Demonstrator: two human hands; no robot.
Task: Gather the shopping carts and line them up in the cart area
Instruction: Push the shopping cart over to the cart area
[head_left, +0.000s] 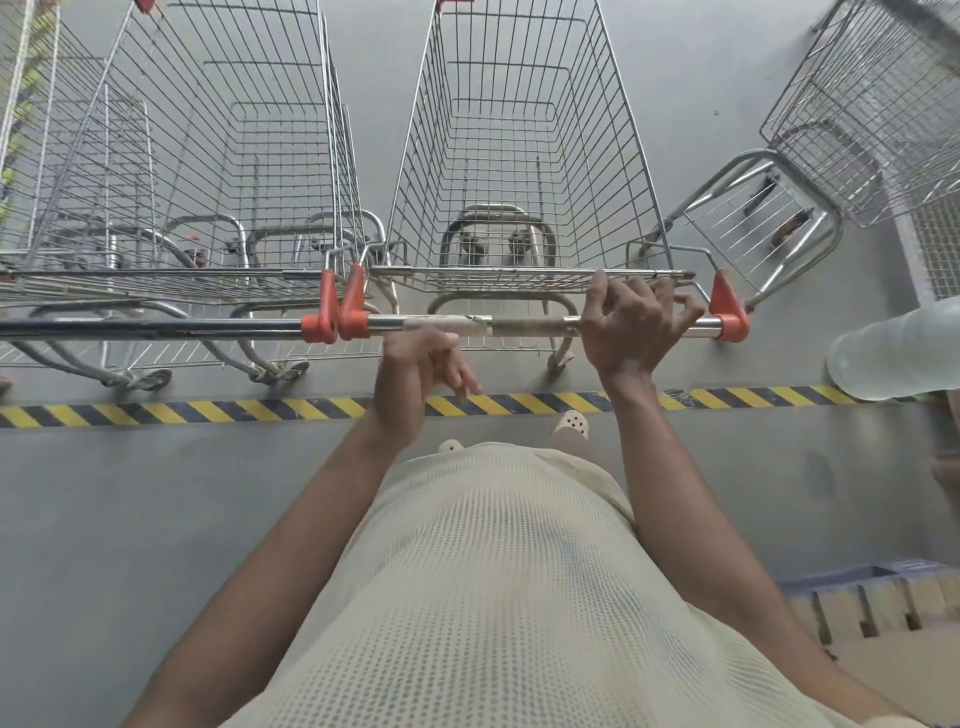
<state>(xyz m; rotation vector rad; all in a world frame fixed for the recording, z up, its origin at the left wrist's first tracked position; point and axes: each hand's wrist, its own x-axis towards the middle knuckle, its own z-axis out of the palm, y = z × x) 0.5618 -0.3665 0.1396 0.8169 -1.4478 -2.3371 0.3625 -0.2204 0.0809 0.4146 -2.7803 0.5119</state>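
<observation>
Fingers (461, 375) of the left hand (415, 371) hang loosely curled, released, holding nothing, just beneath the handle bar (519, 326). To their left stand nested carts (208, 156), whose orange handle end sits just beside that of the middle cart (519, 156). This cart stands upright on the grey floor (156, 519), beyond a yellow-and-black striped line (234, 410). The right hand (631, 325) is curled round the bar near its right end, grasping it. Further right, another cart (872, 114) stands angled, apart from the row.
</observation>
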